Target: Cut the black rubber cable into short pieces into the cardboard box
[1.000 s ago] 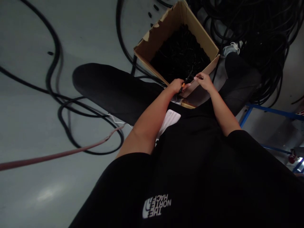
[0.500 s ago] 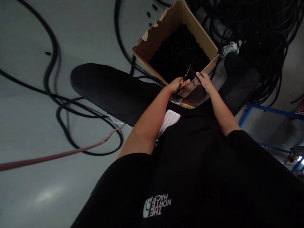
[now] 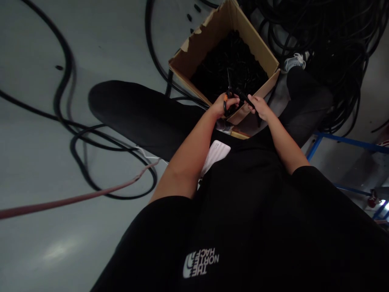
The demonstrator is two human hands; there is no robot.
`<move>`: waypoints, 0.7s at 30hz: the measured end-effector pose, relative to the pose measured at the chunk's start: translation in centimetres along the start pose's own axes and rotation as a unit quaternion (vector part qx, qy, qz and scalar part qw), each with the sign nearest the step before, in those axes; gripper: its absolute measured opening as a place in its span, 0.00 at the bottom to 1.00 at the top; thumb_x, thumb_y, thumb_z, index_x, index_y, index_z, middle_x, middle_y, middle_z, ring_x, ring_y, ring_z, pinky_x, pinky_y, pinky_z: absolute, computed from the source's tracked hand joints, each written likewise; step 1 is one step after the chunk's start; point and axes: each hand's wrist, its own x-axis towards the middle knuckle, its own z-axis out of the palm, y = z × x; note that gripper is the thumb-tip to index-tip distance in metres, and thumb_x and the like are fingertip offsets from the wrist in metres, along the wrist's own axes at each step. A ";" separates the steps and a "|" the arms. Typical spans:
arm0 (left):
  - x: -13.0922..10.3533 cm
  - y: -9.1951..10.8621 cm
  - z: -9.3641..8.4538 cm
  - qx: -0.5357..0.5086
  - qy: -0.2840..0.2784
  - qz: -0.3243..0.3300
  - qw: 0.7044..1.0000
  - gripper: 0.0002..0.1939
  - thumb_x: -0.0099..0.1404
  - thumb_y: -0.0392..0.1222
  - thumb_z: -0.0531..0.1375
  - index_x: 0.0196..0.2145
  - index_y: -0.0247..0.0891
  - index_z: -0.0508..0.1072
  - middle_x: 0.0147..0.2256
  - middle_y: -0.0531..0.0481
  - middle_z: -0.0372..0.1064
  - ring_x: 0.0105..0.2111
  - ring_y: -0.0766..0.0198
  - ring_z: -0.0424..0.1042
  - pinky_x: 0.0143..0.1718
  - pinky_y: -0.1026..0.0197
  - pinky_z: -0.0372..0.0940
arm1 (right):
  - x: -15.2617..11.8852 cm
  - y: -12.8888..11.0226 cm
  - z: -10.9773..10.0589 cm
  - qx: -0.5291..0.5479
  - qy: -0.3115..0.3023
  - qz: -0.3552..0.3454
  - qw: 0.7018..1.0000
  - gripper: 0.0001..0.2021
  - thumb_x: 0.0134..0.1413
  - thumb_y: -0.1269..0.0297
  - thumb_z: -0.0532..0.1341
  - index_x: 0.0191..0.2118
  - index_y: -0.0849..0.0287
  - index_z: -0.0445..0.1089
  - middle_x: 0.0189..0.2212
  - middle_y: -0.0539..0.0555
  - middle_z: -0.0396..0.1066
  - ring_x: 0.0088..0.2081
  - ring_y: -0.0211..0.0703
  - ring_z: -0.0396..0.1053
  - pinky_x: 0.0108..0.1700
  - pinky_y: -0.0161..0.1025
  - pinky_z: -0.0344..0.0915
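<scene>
My left hand (image 3: 223, 105) is closed on scissors (image 3: 225, 98) with orange and black handles, over the near edge of the cardboard box (image 3: 257, 36). The scissors' blades point away from me, over the dark pieces (image 3: 227, 61) heaped in the box. To its right, my right hand (image 3: 258, 106) grips a black cable (image 3: 243, 95) at the box's near rim. The cable's upper end lies close to the scissors. Its lower part is partly hidden by my fingers.
Black cables (image 3: 65, 89) loop over the floor at left, beside a reddish hose (image 3: 75, 198). A large cable pile (image 3: 340, 61) lies at upper right, above a blue frame (image 3: 349, 140). A pale object (image 3: 217, 154) rests by my lap.
My left hand has shifted slightly left, and the scissors have turned to point more straight away from me. My right hand has moved a little left and down with the cable.
</scene>
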 end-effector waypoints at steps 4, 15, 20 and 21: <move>-0.4 0.3 0.2 -0.034 -0.037 0.003 0.999 0.24 0.71 0.60 0.81 0.52 0.39 0.85 0.45 0.39 0.88 0.53 0.42 0.89 0.63 0.43 0.83 | 0.3 0.8 0.2 0.030 -0.001 -0.009 1.000 0.33 0.79 0.24 0.78 0.51 0.51 0.75 0.26 0.42 0.63 0.28 0.40 0.67 0.29 0.33 0.67; -1.4 1.5 1.6 -0.065 -0.108 -0.049 0.991 0.28 0.57 0.42 0.78 0.56 0.38 0.87 0.49 0.41 0.90 0.59 0.43 0.90 0.67 0.47 0.82 | 1.2 3.6 1.3 0.090 -0.005 -0.012 0.996 0.37 0.58 0.65 0.77 0.73 0.46 0.75 0.56 0.53 0.81 0.53 0.51 0.80 0.56 0.45 0.85; -1.5 0.9 0.9 -0.050 -0.143 -0.056 0.987 0.33 0.53 0.41 0.81 0.57 0.39 0.86 0.46 0.42 0.90 0.55 0.42 0.91 0.65 0.44 0.83 | 1.6 4.9 1.2 0.080 -0.036 0.000 0.996 0.43 0.58 0.64 0.80 0.78 0.44 0.73 0.53 0.51 0.78 0.51 0.51 0.79 0.52 0.43 0.86; -1.5 0.9 0.9 -0.036 -0.144 -0.059 0.987 0.33 0.52 0.40 0.81 0.57 0.39 0.86 0.45 0.42 0.90 0.53 0.43 0.91 0.65 0.43 0.83 | 1.6 5.0 1.3 0.077 -0.036 0.002 0.996 0.44 0.59 0.63 0.81 0.79 0.44 0.72 0.52 0.51 0.78 0.51 0.51 0.79 0.52 0.42 0.86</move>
